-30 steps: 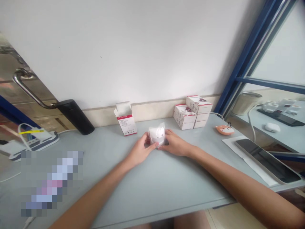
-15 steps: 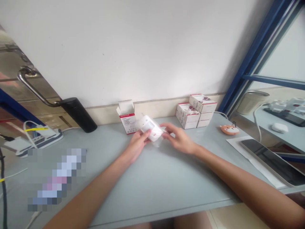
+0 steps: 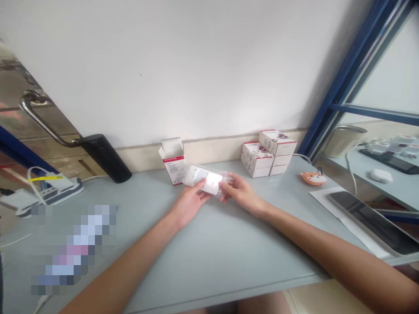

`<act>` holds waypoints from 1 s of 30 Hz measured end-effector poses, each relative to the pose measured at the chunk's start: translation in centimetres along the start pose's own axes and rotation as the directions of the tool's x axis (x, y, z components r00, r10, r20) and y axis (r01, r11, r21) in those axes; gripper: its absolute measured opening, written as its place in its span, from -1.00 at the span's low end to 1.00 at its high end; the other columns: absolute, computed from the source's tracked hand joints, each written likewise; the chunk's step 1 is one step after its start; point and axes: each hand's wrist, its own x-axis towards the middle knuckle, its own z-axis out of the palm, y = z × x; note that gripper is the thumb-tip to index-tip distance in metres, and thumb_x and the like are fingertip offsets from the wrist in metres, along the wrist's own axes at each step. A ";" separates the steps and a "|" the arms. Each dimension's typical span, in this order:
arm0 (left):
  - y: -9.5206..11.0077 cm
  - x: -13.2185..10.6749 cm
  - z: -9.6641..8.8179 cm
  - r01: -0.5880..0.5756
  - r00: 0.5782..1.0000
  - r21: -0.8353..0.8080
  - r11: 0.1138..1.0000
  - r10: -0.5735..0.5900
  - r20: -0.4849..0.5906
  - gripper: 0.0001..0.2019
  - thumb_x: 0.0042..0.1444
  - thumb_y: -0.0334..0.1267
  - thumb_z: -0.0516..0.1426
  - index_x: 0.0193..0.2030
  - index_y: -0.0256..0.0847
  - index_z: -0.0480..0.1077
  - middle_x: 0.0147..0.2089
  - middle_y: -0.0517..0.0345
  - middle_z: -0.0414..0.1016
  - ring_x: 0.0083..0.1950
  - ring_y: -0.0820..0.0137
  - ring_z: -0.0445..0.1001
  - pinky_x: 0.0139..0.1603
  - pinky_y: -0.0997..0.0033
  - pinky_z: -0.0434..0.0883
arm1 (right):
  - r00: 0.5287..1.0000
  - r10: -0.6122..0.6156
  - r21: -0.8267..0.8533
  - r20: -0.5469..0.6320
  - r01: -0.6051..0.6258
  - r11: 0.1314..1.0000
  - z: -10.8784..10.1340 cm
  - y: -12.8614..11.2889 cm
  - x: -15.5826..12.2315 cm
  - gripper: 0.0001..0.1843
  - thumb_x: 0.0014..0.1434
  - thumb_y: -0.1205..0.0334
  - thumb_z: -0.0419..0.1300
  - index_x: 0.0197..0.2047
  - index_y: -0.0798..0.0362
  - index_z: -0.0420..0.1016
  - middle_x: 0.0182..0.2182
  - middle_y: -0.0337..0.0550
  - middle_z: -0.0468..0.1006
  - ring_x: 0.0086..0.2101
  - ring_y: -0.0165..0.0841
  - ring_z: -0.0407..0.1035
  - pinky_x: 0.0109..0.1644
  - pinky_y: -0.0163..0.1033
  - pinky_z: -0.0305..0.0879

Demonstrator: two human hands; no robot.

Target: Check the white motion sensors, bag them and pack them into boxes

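Observation:
Between my hands is a white detector (image 3: pixel 209 181) in a clear plastic bag, held just above the grey table and lying nearly level. My left hand (image 3: pixel 187 204) grips its left part, thumb on top and fingers beneath. At its right end, my right hand (image 3: pixel 240 192) pinches the detector and the bag between thumb and fingers. Right behind my left hand stands an upright white and red detector box (image 3: pixel 174 166) with its top flaps up. Whether anything is inside that box cannot be seen.
Stacked white and red boxes (image 3: pixel 269 153) stand against the wall at right. A black cylinder (image 3: pixel 106 158) and a power strip (image 3: pixel 50 194) are at left. On the right lie an orange animal-faced case (image 3: pixel 313 178) and a dark-screened device (image 3: pixel 373 222) on white paper.
The detector has turned from a steep slant to nearly level. My right hand has moved in from the bag's edge onto the detector's end. The open box stays in place.

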 end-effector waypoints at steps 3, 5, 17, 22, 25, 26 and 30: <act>0.2 0.0 0.2 -0.003 0.999 -0.043 0.999 0.001 -0.044 -0.57 0.34 -0.08 0.23 0.28 -0.16 0.39 0.40 -0.09 0.45 0.41 0.10 0.43 0.48 0.00 0.35 | 0.996 -0.028 0.080 -0.084 0.035 0.996 -0.2 0.0 0.2 -0.45 0.15 -0.17 0.43 -0.03 -0.01 0.37 -0.38 -0.28 0.55 -0.43 -0.37 0.45 -0.23 -0.13 0.45; 0.3 0.2 0.1 -0.021 0.996 -0.047 0.999 0.017 -0.092 -0.47 0.31 -0.13 0.26 0.36 -0.13 0.30 0.40 -0.10 0.43 0.39 0.12 0.45 0.48 0.01 0.35 | 0.990 -0.033 0.116 -0.135 0.049 0.992 -0.5 -0.2 0.4 -0.48 0.12 -0.16 0.45 -0.09 -0.02 0.37 -0.40 -0.29 0.55 -0.43 -0.37 0.43 -0.24 -0.14 0.43; -0.5 0.5 -2.0 -0.293 0.847 0.780 0.553 0.529 -0.057 -0.52 0.20 -0.17 0.30 0.26 0.06 0.40 0.46 0.00 0.17 0.51 0.06 0.18 0.41 0.08 0.33 | 0.995 0.079 0.362 -0.063 -0.051 0.931 -1.9 -2.7 0.2 -0.64 -0.01 0.22 0.51 -0.26 -0.01 0.42 -0.41 -0.30 0.39 -0.43 -0.41 0.24 -0.25 -0.21 0.32; 0.7 0.5 -2.8 -0.313 0.856 0.826 0.468 0.516 0.032 -0.53 0.21 -0.07 0.31 0.24 0.03 0.42 0.32 0.02 0.42 0.34 0.11 0.38 0.34 0.15 0.34 | 0.997 -0.060 0.201 -0.057 0.070 0.977 -2.4 -2.6 0.6 -0.62 0.13 -0.04 0.47 -0.22 -0.01 0.42 -0.45 -0.30 0.45 -0.39 -0.37 0.35 -0.15 -0.15 0.36; 1.1 0.4 -3.1 -0.243 0.886 0.829 0.503 0.463 -0.021 -0.48 0.19 0.05 0.30 0.24 -0.02 0.43 0.24 0.04 0.52 0.22 0.10 0.47 0.26 0.18 0.38 | 0.991 -0.129 0.007 -0.026 0.129 0.992 -2.7 -2.3 0.8 -0.55 0.17 -0.17 0.43 -0.22 0.00 0.41 -0.43 -0.27 0.51 -0.40 -0.36 0.41 -0.16 -0.12 0.39; 1.2 0.3 -3.1 -0.229 0.892 0.828 0.511 0.451 -0.032 -0.47 0.21 0.09 0.28 0.25 -0.03 0.43 0.25 0.03 0.52 0.20 0.11 0.48 0.23 0.20 0.40 | 0.990 -0.142 -0.056 -0.022 0.141 0.988 -2.8 -2.2 0.9 -0.54 0.19 -0.21 0.40 -0.24 0.00 0.39 -0.43 -0.26 0.52 -0.41 -0.36 0.41 -0.17 -0.12 0.39; 1.2 0.1 -2.7 -0.141 0.928 0.806 0.575 0.359 -0.094 -0.42 0.29 0.21 0.16 0.31 -0.07 0.39 -0.02 0.05 0.59 -0.11 0.23 0.56 -0.03 0.27 0.48 | 0.987 -0.159 -0.237 -0.038 0.145 0.961 -2.9 -1.4 1.0 -0.50 0.28 -0.27 0.27 -0.30 0.00 0.32 -0.45 -0.25 0.52 -0.44 -0.38 0.40 -0.26 -0.18 0.31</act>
